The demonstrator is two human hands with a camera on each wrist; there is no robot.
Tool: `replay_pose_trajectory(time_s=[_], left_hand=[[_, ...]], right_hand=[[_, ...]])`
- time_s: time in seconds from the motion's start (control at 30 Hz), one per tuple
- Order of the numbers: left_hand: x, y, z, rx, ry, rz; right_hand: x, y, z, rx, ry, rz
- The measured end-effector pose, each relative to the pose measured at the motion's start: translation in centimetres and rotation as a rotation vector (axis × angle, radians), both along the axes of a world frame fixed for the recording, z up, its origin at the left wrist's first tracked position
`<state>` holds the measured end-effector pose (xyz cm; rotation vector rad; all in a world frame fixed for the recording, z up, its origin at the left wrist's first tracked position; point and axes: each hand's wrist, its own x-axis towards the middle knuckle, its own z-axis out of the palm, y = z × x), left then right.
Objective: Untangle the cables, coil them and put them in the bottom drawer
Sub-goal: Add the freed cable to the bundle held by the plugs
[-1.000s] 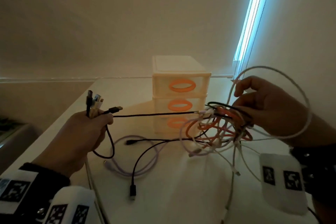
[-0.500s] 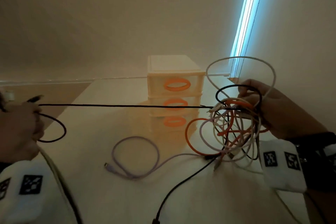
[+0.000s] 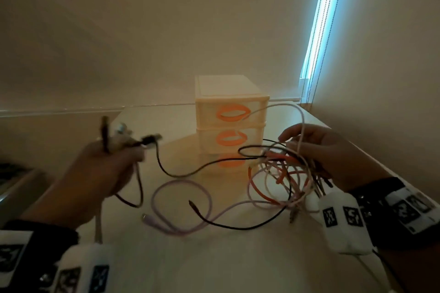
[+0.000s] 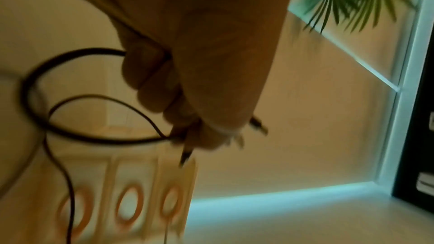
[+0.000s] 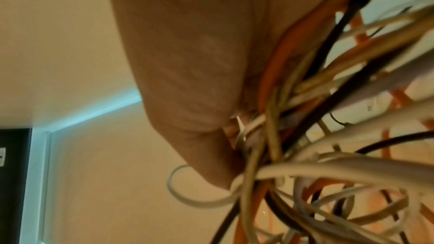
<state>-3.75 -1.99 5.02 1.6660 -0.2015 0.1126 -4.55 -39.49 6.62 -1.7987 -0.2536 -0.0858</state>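
1. At the lower left of the head view, the left forearm reaches up and inward over the pale table [image 3: 166, 269], a black cuff and white marker tags at its wrist.
2. The left hand [image 3: 100, 171] is a closed fist with its back to the camera. Its fingers [image 4: 150, 73] curl tightly round a bunch of cable ends [image 3: 123, 135], whose plugs stick up and out above the knuckles, blurred.
3. A black cable [image 3: 181, 173] sags from that fist toward the right of the frame and runs into the tangle.
4. At the right of the head view, the right forearm comes in from the lower right edge, wearing the same kind of cuff and a white tagged block.
5. The right hand [image 3: 319, 152] is held above the table, fingers partly bent. It grips the tangle of cables [image 3: 283, 173], a knot of orange, white, black and lilac strands; the right wrist view shows them pressed against the palm.
6. One white loop [image 3: 285, 109] arches up over that hand.
7. A lilac cable [image 3: 181, 188] lies in a loose loop on the table in the centre of the frame, between the two hands, with a loose black plug end over it.
8. The drawer unit [image 3: 231, 102], three stacked drawers with orange oval handles, stands at the centre behind the cables. The bottom drawer [image 3: 231, 162] looks closed, partly hidden by strands.
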Motion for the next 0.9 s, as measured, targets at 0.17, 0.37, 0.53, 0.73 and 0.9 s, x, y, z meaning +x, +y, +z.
replay_pose_trajectory(time_s=[0.17, 0.37, 0.53, 0.73, 0.9], left_hand=[[-1.8, -4.5, -0.9, 0.298, -0.051, -0.221], [-1.2, -6.1, -3.1, 0.358, -0.102, -0.061], [-1.9, -7.2, -2.6, 0.472, -0.169, -0.183], [-2.3, -8.4, -2.5, 0.565, -0.229, -0.449], [-2.6, -8.6, -1.5, 0.563, -0.306, -0.576]], right_hand=[[-0.2, 1.7, -0.6, -0.088, -0.010, 0.159], [-1.0, 1.7, -0.5, -0.131, -0.069, 0.393], [-0.6, 2.4, -1.1, -0.166, -0.042, 0.540], [-0.6, 3.0, -1.2, -0.181, -0.097, 0.609], [-0.6, 3.3, -1.2, -0.150, -0.138, 0.635]])
